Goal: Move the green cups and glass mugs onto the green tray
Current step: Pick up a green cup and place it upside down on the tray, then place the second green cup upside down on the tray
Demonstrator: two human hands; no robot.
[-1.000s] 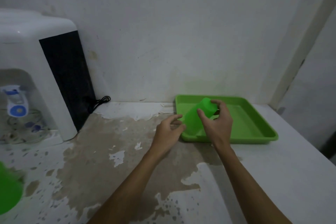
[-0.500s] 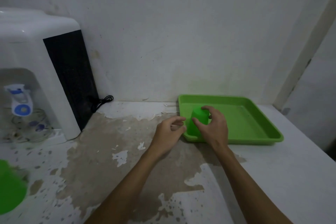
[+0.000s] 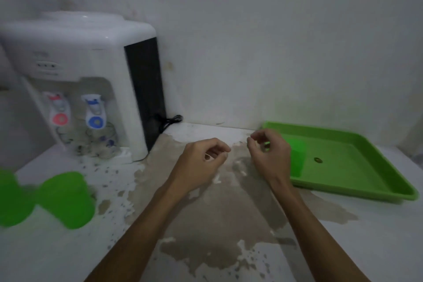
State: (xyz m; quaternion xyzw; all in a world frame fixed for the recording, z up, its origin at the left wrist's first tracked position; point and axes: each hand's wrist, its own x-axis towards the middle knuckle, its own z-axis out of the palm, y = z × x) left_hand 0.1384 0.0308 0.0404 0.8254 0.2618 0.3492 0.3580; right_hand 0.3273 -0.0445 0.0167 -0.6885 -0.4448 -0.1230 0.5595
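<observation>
Green cup [image 3: 295,158] sits upside down in the green tray [image 3: 357,186]; both hands, left [image 3: 201,165] and right [image 3: 270,155], hover empty, loosely curled.

Green tray [image 3: 357,181] sits at my right on the counter, shallow, rimmed. One green cup [image 3: 296,158] stands upside down in its near-left corner. Two more green cups [image 3: 68,199] [image 3: 10,199] upside down at far left, side by side (blurred). Glass mugs [image 3: 103,142] under dispenser taps.
</observation>
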